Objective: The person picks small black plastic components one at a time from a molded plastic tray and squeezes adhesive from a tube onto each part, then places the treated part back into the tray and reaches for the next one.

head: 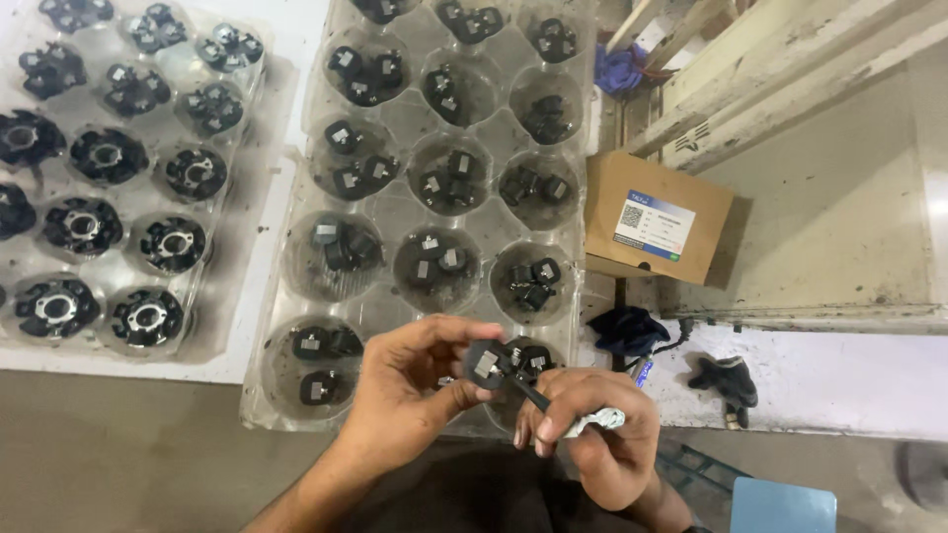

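Hands meet above the near edge of a clear plastic tray (296, 296) on a white table (276, 128). The left hand (410, 395) pinches a small black part (486, 363) between thumb and fingertips, its pale metal face turned up toward the camera. The right hand (592, 434) is closed around the light handle of a thin tool (553, 407), whose dark shaft slants up and to the left so that its tip sits at the part's lower right side. The tool's long axis runs from the right hand's grip straight toward the part; the left hand is the nearer of the two to it. Both wrists are bent inward, forearms rising from the bottom of the frame. More black parts fill the tray's round cups. A second tray (118, 178) of ring-shaped pieces lies to the left, a cardboard box (657, 217) to the right.
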